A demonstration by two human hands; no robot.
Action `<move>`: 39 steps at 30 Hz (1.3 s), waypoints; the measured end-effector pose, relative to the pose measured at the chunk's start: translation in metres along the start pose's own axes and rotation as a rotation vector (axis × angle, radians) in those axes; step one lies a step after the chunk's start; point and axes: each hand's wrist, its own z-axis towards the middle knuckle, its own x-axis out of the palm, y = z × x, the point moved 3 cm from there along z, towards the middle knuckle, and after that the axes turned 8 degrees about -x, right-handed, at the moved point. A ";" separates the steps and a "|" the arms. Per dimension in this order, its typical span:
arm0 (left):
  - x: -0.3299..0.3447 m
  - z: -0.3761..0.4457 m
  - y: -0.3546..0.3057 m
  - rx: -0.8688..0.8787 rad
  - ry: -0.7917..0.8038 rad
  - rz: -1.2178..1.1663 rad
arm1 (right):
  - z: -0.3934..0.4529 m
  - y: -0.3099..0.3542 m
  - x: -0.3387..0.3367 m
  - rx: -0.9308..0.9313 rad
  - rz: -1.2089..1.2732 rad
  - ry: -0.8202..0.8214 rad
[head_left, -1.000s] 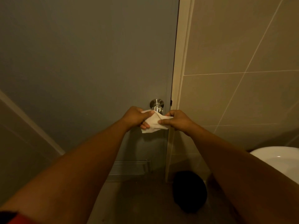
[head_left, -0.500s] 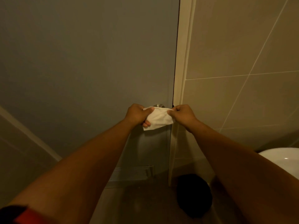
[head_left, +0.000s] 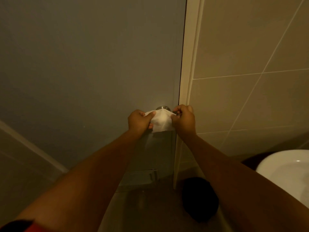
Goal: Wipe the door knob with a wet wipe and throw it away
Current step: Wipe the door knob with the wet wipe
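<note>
A white wet wipe (head_left: 161, 121) is stretched flat over the silver door knob (head_left: 163, 108), so that only the knob's top rim shows above it. My left hand (head_left: 138, 121) pinches the wipe's left edge and my right hand (head_left: 184, 120) pinches its right edge. The knob sits on a grey door (head_left: 93, 67), close to the door's right edge.
A cream door frame (head_left: 190, 64) and a beige tiled wall (head_left: 250, 81) lie to the right. A dark round bin (head_left: 199, 199) stands on the floor below the frame. A white basin (head_left: 287, 171) juts in at lower right. A vent grille (head_left: 142, 176) is low in the door.
Both hands rose with the wipe and pulled it wider; it went from hanging below the knob to covering it.
</note>
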 end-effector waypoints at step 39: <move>-0.048 0.033 -0.098 1.953 -0.525 1.234 | -0.031 0.008 0.077 0.288 0.210 -0.389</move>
